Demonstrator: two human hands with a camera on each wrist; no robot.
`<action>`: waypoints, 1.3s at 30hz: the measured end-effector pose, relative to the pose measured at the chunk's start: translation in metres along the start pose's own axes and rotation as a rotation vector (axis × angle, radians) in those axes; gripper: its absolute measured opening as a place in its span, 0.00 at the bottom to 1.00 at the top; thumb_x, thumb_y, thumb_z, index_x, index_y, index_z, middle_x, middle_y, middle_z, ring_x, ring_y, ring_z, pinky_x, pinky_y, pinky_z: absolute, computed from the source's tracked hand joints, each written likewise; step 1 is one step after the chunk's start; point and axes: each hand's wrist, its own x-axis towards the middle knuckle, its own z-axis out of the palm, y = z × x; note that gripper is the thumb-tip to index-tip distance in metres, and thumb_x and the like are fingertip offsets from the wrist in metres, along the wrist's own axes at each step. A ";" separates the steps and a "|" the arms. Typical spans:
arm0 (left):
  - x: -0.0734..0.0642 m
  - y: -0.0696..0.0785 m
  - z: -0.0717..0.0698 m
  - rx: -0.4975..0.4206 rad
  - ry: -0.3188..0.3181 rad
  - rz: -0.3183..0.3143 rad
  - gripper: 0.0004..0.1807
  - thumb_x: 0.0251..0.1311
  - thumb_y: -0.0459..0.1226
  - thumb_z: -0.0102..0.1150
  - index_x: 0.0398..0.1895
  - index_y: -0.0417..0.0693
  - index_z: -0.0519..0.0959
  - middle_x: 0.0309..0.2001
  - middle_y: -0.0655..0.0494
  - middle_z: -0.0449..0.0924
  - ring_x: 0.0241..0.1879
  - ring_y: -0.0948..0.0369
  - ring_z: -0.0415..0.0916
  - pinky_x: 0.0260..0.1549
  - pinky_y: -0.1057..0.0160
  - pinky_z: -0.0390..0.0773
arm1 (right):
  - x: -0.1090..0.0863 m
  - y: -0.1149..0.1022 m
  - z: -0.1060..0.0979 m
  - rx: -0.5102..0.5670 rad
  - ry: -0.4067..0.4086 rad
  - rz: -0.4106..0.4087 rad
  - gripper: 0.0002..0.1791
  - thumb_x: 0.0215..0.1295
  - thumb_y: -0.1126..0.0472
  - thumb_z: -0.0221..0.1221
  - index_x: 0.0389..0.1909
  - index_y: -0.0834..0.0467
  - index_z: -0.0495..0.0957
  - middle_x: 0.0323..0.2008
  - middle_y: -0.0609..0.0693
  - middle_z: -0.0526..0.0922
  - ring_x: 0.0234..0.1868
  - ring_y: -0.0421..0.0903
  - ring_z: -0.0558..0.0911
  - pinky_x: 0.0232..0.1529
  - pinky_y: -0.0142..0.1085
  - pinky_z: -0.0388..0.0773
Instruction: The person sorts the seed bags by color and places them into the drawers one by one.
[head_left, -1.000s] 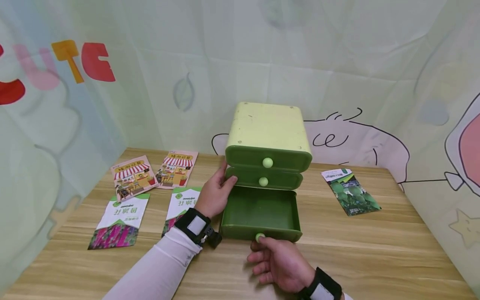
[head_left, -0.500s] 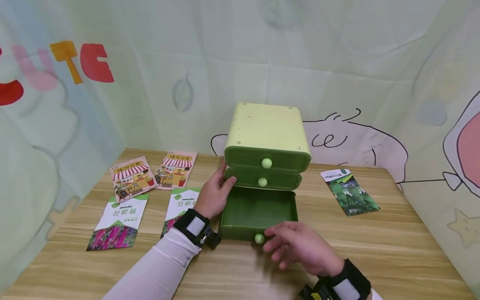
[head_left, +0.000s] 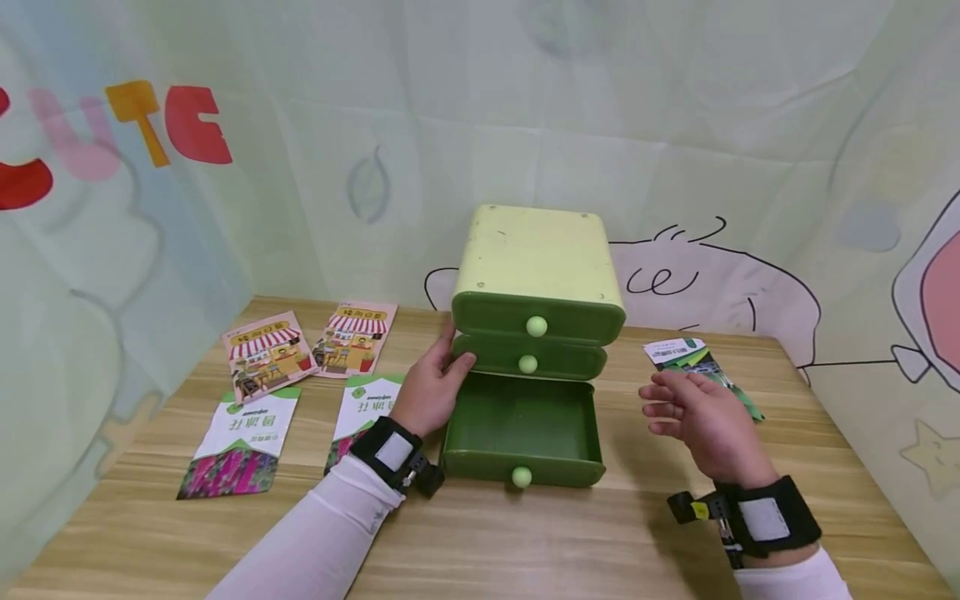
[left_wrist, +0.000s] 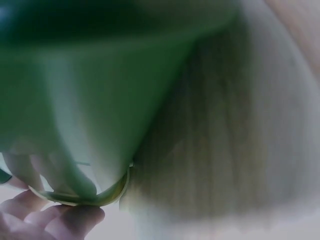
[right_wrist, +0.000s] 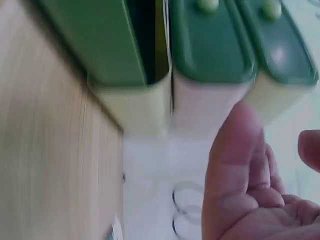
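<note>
A small cream drawer cabinet (head_left: 540, 250) with green drawers stands mid-table. Its bottom drawer (head_left: 522, 421) is pulled out, its inside bare; the upper two drawers are pushed in. My left hand (head_left: 429, 387) holds the cabinet's left side, thumb at the front edge and fingers along the side wall. In the left wrist view, bent fingers (left_wrist: 60, 220) show beyond the green drawer's side. My right hand (head_left: 705, 425), empty and with fingers loosely bent, hovers right of the cabinet. It partly hides a green seed packet (head_left: 681, 352). In the right wrist view, the right hand (right_wrist: 250, 195) is beside the cabinet.
Left on the table lie two pink packets (head_left: 270, 354) with shopfront pictures and two white-and-magenta flower packets (head_left: 240, 446); one flower packet is partly behind the left wrist. A printed cloth backdrop (head_left: 330, 167) rises behind and beside the wooden table (head_left: 465, 550).
My right hand has let go of the bottom drawer's knob and moved right and away, over by the green packet. The left hand and the open drawer have stayed put.
</note>
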 end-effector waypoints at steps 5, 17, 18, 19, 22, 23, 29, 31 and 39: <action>0.000 0.000 -0.001 0.003 0.000 0.000 0.33 0.65 0.58 0.45 0.70 0.79 0.45 0.62 0.54 0.68 0.56 0.64 0.65 0.55 0.50 0.69 | 0.020 0.010 -0.021 -0.343 0.178 -0.017 0.43 0.65 0.34 0.47 0.64 0.67 0.62 0.59 0.66 0.68 0.53 0.57 0.70 0.48 0.42 0.76; 0.000 0.000 -0.003 0.013 0.000 0.005 0.33 0.66 0.57 0.45 0.70 0.80 0.45 0.63 0.53 0.67 0.57 0.63 0.64 0.56 0.50 0.68 | 0.063 0.022 -0.086 -0.844 0.098 0.138 0.57 0.62 0.29 0.45 0.68 0.75 0.43 0.63 0.79 0.50 0.59 0.72 0.56 0.55 0.65 0.61; 0.000 0.000 -0.003 0.012 0.001 0.006 0.33 0.66 0.57 0.45 0.70 0.80 0.45 0.63 0.53 0.66 0.57 0.64 0.64 0.56 0.50 0.68 | 0.065 0.022 -0.089 -0.868 0.085 0.148 0.57 0.61 0.29 0.45 0.67 0.76 0.42 0.63 0.80 0.50 0.58 0.72 0.56 0.55 0.65 0.61; 0.001 0.001 -0.003 0.012 0.001 0.007 0.33 0.66 0.57 0.45 0.70 0.80 0.45 0.64 0.53 0.66 0.57 0.64 0.64 0.56 0.50 0.68 | 0.066 0.022 -0.092 -0.887 0.071 0.155 0.58 0.61 0.29 0.45 0.67 0.77 0.43 0.62 0.80 0.50 0.58 0.72 0.56 0.55 0.64 0.62; 0.001 0.001 -0.002 0.008 -0.001 0.011 0.33 0.66 0.57 0.45 0.70 0.81 0.45 0.64 0.54 0.66 0.56 0.64 0.64 0.56 0.50 0.68 | 0.068 0.023 -0.097 -0.916 0.028 0.175 0.59 0.60 0.29 0.48 0.66 0.79 0.42 0.61 0.81 0.51 0.57 0.71 0.58 0.54 0.63 0.64; 0.002 0.001 -0.002 0.008 0.000 0.009 0.33 0.66 0.57 0.45 0.70 0.81 0.45 0.64 0.54 0.66 0.56 0.64 0.65 0.56 0.50 0.68 | 0.068 0.023 -0.098 -0.921 0.019 0.183 0.59 0.60 0.30 0.49 0.65 0.79 0.42 0.61 0.81 0.51 0.56 0.71 0.59 0.54 0.62 0.65; 0.001 0.001 0.000 0.007 -0.003 0.002 0.33 0.66 0.56 0.45 0.70 0.80 0.44 0.63 0.54 0.67 0.56 0.64 0.65 0.56 0.49 0.68 | 0.069 0.025 -0.100 -0.953 0.004 0.226 0.61 0.58 0.32 0.53 0.64 0.82 0.41 0.58 0.83 0.53 0.53 0.71 0.61 0.54 0.63 0.65; 0.001 0.001 0.000 0.006 -0.003 -0.001 0.33 0.66 0.57 0.45 0.70 0.80 0.45 0.64 0.55 0.66 0.56 0.64 0.64 0.57 0.50 0.67 | 0.070 0.026 -0.100 -0.967 -0.001 0.248 0.62 0.57 0.31 0.54 0.63 0.83 0.41 0.56 0.83 0.54 0.52 0.71 0.62 0.54 0.63 0.64; 0.000 0.001 0.000 0.017 0.001 0.000 0.33 0.66 0.56 0.45 0.71 0.79 0.44 0.63 0.54 0.67 0.56 0.63 0.64 0.56 0.49 0.68 | 0.073 0.034 -0.102 -0.982 -0.038 0.304 0.64 0.54 0.31 0.56 0.61 0.85 0.44 0.50 0.79 0.61 0.46 0.65 0.66 0.52 0.59 0.67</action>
